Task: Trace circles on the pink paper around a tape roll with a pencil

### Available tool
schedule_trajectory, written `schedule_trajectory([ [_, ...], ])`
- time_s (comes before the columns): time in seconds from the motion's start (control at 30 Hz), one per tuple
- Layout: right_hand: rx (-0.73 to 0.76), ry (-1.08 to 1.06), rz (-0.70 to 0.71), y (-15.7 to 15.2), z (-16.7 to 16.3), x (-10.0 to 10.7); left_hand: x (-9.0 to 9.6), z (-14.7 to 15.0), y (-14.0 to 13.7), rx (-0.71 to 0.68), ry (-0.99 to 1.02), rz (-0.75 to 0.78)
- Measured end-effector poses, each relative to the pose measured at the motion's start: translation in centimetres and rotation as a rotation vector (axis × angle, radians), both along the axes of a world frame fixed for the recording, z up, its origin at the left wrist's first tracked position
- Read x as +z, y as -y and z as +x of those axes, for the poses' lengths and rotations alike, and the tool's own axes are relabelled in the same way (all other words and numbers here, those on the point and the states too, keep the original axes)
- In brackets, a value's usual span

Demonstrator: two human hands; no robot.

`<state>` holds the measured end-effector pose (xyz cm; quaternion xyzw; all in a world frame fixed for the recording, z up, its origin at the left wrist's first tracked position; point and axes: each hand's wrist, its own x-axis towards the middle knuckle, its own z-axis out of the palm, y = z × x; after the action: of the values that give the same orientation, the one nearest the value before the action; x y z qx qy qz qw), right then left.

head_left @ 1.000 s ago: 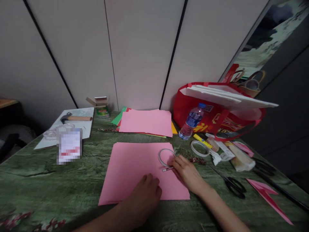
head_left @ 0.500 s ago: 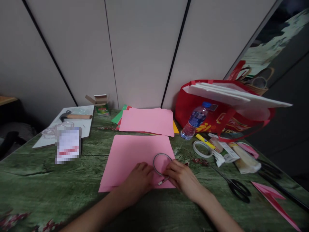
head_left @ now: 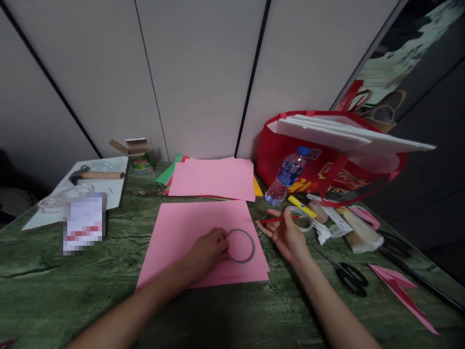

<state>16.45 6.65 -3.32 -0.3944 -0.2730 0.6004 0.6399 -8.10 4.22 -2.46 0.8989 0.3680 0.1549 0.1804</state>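
A thin grey ring (head_left: 253, 249) lies on a pink paper sheet (head_left: 181, 220) in front of me. My left hand (head_left: 212, 247) rests on the paper, its curled fingers gripping the ring's left edge. To the right of the sheet, my right hand (head_left: 286, 237) is turned partly palm up, with a red pencil (head_left: 272, 220) held between thumb and fingers. Just behind that hand lies a roll of white tape (head_left: 307, 225), partly covered by it. At least one more pink sheet shows under the top one.
More coloured paper (head_left: 214, 178) is stacked behind. A water bottle (head_left: 286, 177) leans near a red bag (head_left: 269, 145). Black-handled scissors (head_left: 350, 278), a yellow glue stick (head_left: 301, 206) and folded pink paper (head_left: 399, 291) lie right. A hammer (head_left: 101, 175) rests on a white board at left.
My right hand has left the ring and moved right and away, off the paper, with the pencil in it. My left hand stays at the ring. The view has shifted slightly.
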Motion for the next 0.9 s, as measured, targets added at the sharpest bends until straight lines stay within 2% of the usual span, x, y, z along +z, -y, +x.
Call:
schedule_trajectory([
  [0.1,0.147,-0.106,-0.099,-0.1,-0.1,-2.0,-1.2,0.0,0.1,0.011,0.115,0.028],
  [0.17,0.142,-0.110,-0.087,-0.1,-0.3,-2.7,-1.5,0.0,0.2,0.028,0.149,0.046],
  [0.23,0.078,-0.090,-0.073,-0.2,-0.4,-2.9,-1.6,0.0,0.4,0.029,0.143,0.062],
  [0.33,0.023,0.017,-0.056,0.0,0.0,-2.2,-1.3,0.0,0.5,0.009,0.106,0.077],
  [0.43,0.212,0.098,-0.054,0.4,1.4,-0.6,-1.0,0.0,0.6,-0.015,0.105,0.089],
  [0.57,0.422,0.025,-0.064,1.0,3.7,1.3,-1.0,-0.1,0.6,-0.047,0.120,0.124],
  [0.77,0.536,-0.043,-0.052,1.5,3.9,1.7,-1.2,0.0,0.6,-0.089,0.191,0.149],
  [0.9,0.527,0.017,-0.041,1.8,3.4,2.0,-1.6,0.2,0.5,-0.088,0.214,0.141],
])
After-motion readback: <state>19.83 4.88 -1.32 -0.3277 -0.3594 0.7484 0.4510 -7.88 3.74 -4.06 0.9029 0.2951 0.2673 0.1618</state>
